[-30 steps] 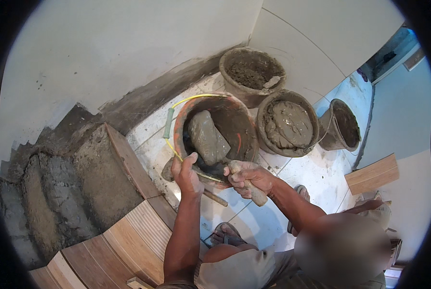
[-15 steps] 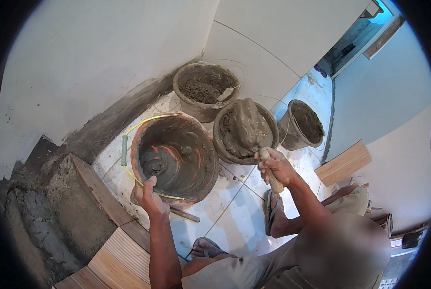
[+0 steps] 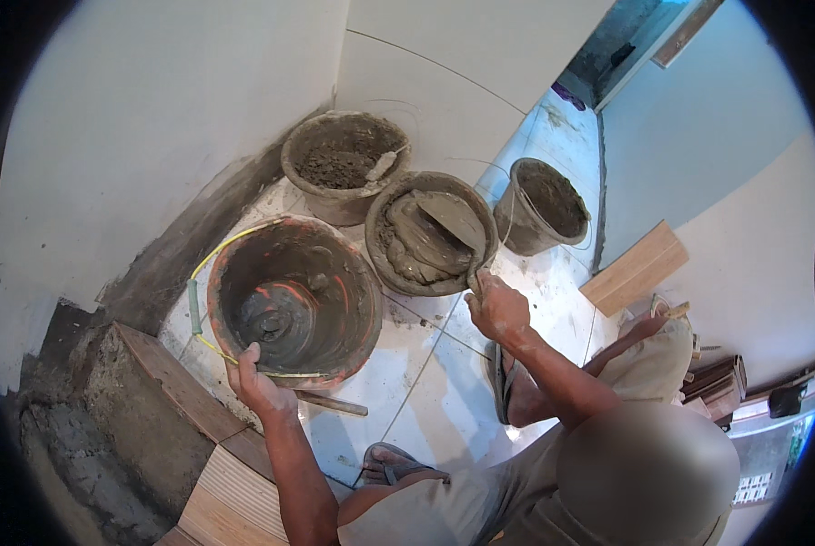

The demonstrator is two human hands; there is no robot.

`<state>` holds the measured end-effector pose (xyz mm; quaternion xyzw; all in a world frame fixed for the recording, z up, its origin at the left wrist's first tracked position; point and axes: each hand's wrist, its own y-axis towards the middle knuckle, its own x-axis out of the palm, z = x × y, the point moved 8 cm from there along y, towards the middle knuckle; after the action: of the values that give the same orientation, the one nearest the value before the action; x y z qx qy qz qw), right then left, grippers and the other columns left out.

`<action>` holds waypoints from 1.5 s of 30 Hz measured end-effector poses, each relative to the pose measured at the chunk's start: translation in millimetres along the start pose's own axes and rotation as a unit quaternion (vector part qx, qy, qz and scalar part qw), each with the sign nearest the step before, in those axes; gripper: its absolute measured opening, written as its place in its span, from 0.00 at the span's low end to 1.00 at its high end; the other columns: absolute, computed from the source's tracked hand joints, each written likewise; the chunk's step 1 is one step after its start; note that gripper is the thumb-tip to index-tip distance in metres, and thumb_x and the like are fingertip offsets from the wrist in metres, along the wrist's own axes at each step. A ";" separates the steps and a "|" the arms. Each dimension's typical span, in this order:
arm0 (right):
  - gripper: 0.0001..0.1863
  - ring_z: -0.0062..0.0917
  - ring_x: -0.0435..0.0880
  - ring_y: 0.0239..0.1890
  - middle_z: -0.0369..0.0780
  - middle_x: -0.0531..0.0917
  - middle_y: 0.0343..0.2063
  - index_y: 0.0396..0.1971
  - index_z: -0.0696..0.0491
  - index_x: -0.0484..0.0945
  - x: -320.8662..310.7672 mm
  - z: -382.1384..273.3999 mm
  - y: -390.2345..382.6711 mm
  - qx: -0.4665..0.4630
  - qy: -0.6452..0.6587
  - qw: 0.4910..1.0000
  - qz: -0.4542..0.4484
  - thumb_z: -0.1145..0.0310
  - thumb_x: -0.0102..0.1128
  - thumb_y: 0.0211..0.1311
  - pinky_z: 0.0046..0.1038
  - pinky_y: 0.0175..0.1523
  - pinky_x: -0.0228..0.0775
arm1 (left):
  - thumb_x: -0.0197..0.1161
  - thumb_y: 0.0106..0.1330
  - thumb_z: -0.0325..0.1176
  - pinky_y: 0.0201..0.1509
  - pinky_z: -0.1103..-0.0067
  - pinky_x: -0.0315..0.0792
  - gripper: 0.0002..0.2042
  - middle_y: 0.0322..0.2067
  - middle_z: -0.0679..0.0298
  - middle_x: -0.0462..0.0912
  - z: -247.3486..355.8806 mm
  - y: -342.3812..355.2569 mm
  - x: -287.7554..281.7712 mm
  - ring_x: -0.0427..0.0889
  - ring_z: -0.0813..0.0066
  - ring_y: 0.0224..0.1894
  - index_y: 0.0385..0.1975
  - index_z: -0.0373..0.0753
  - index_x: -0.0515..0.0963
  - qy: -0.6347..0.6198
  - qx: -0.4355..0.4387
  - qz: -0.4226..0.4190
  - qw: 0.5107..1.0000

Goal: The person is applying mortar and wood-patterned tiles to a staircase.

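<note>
My left hand [image 3: 260,387] grips the near-left rim of a large, mortar-smeared bucket [image 3: 357,350], with the thumb over its edge. The bucket has orange streaks inside and a yellow wire handle with a green grip. My right hand [image 3: 500,308] is closed around the handle of a trowel [image 3: 448,221]. The trowel's blade is tilted in wet grey mortar [image 3: 412,241] inside the middle bucket [image 3: 382,264]. Mortar hides part of the blade.
Behind stands a bucket of crumbly mix [image 3: 334,205] with a pale tool in it. A smaller bucket [image 3: 539,205] is at right. A wood-look plank [image 3: 635,268] and a stick [image 3: 333,401] lie on the white tiles. Plank-edged mortar steps [image 3: 143,419] are at left.
The mortar heaped on the trowel is now in the middle bucket, and the blade shows. My right hand has turned at the handle. The whole view has shifted slightly; my left hand stays on the rim.
</note>
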<state>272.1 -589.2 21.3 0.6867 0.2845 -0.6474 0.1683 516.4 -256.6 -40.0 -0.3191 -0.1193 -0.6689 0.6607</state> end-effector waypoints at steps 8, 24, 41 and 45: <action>0.13 0.55 0.82 0.39 0.54 0.76 0.38 0.44 0.56 0.69 47.5 -0.9 -38.6 -0.027 0.096 0.990 0.099 0.62 0.52 0.68 0.51 0.44 0.75 | 0.59 0.57 0.28 0.62 0.69 0.71 0.28 0.56 0.56 0.76 -5.6 1.6 1.2 0.77 0.61 0.55 0.62 0.31 0.71 0.019 0.004 -0.023 1.000; 0.15 0.59 0.81 0.36 0.59 0.78 0.36 0.44 0.58 0.63 87.9 30.5 -121.6 -0.025 0.134 0.989 -0.052 0.64 0.53 0.68 0.54 0.43 0.73 | 0.58 0.57 0.28 0.63 0.69 0.70 0.30 0.57 0.58 0.76 0.7 1.4 0.1 0.76 0.62 0.56 0.64 0.34 0.70 -0.014 0.014 -0.020 1.000; 0.27 0.22 0.74 0.17 0.34 0.75 0.21 0.39 0.52 0.73 74.6 -6.4 -50.9 0.126 0.642 0.734 -0.181 0.40 0.45 0.74 0.26 0.22 0.71 | 0.59 0.57 0.27 0.62 0.70 0.71 0.28 0.54 0.58 0.78 -12.7 14.0 -16.9 0.78 0.63 0.55 0.62 0.32 0.72 -0.009 0.007 -0.013 1.000; 0.27 0.22 0.73 0.14 0.34 0.74 0.19 0.36 0.51 0.72 90.0 27.3 -97.0 0.151 0.688 0.669 -0.236 0.39 0.42 0.75 0.25 0.20 0.69 | 0.58 0.56 0.26 0.63 0.70 0.70 0.29 0.56 0.58 0.78 0.1 10.1 -10.0 0.78 0.63 0.56 0.62 0.31 0.72 -0.005 0.024 0.008 1.000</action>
<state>191.4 -514.3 -56.9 0.8636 0.3702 -0.0431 -0.3395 525.3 -249.5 -48.4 -0.3078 -0.1357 -0.6588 0.6729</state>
